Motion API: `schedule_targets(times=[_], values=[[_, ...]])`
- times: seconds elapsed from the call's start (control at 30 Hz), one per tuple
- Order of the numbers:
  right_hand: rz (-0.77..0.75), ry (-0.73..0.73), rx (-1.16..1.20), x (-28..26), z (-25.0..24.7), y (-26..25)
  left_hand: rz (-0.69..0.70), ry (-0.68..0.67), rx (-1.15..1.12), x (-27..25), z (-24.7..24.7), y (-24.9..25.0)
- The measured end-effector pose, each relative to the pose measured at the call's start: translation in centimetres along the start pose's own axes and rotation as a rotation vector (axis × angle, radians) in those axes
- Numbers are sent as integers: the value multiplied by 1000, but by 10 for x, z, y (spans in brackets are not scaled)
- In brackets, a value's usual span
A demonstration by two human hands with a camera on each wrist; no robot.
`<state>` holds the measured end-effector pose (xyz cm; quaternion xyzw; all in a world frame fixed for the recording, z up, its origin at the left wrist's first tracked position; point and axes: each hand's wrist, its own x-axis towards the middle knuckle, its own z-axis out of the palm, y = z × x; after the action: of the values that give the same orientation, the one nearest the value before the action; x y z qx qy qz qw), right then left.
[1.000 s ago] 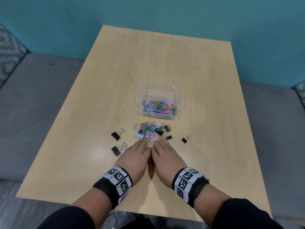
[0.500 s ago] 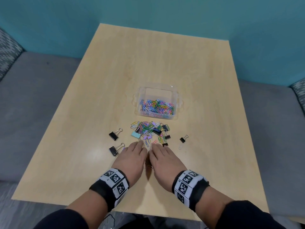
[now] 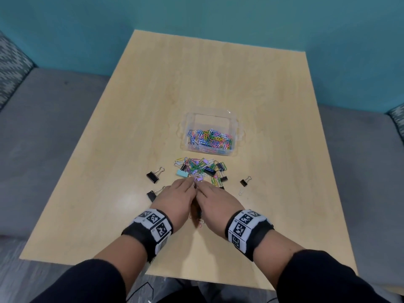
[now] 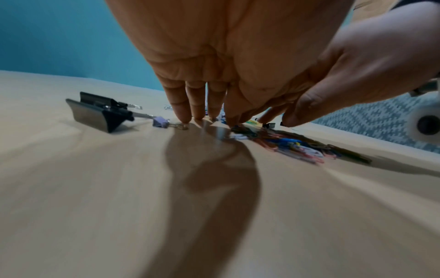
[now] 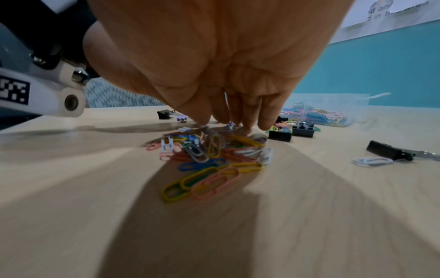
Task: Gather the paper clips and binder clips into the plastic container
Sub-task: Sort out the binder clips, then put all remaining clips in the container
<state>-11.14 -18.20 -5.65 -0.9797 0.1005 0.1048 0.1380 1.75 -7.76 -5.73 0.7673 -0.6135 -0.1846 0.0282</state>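
**A:** Status on the clip job?

**B:** Both hands are palm-down on the desk (image 3: 218,95), side by side, thumbs nearly touching. The left hand (image 3: 175,199) and right hand (image 3: 218,201) have straight, close-set fingers with the tips on the wood. Neither pinches anything. They form a wall on the near side of the loose pile (image 3: 200,169).

**A:** Why flat rather than picking?

**B:** My guess is they're raking. Paper clips are thin and tangle, so sweeping them is cheaper than plucking. The right wrist view shows a heap of coloured paper clips (image 5: 209,156) under the right palm, behind the fingertips (image 5: 247,124).

**A:** Container?

**B:** The plastic container (image 3: 237,136) sits mid-desk, just beyond the pile on the far side. It's open and already partly filled with paper clips. It's in line with the hands, so a forward push heads straight for it.

**A:** Strays?

**B:** Two black binder clips (image 3: 154,175) lie toward the left edge, outside the left hand. The nearer one (image 3: 153,194) is just beside the left little finger. Another black binder clip (image 3: 244,182), with a white paper clip (image 3: 241,191), lies toward the right edge. The hands don't cover these, so I'd expect separate pickups.

**A:** Risk?

**B:** The container wall stops a sweep. The pile probably needs scooping up and over.
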Motion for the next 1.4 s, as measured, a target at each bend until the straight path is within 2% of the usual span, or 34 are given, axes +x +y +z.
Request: schedule_targets(times=[0.13,0.33,0.63,0.8,0.97,1.17,1.3,1.4], values=[[-11,-59,-63,-9,6,-1,22,-21,17,-5,1,-6],[-21,-7,-101,-24,7,-3,55,20,10,-4,1,0],[-24,-65,-91,-26,8,-4,135,-23,41,11,1,1],[23,-23,-44,-30,8,1,119,-12,-20,-10,11,-7],[43,-14,-14,-11,-5,-1,93,38,-24,-26,12,-11],[61,-78,-88,18,-12,-5,99,31,53,-34,6,-15],[26,-142,-178,5,-6,-9,68,32,107,-42,0,-21],[-1,-93,-127,-19,-1,-14,22,18,104,-45,0,-24]])
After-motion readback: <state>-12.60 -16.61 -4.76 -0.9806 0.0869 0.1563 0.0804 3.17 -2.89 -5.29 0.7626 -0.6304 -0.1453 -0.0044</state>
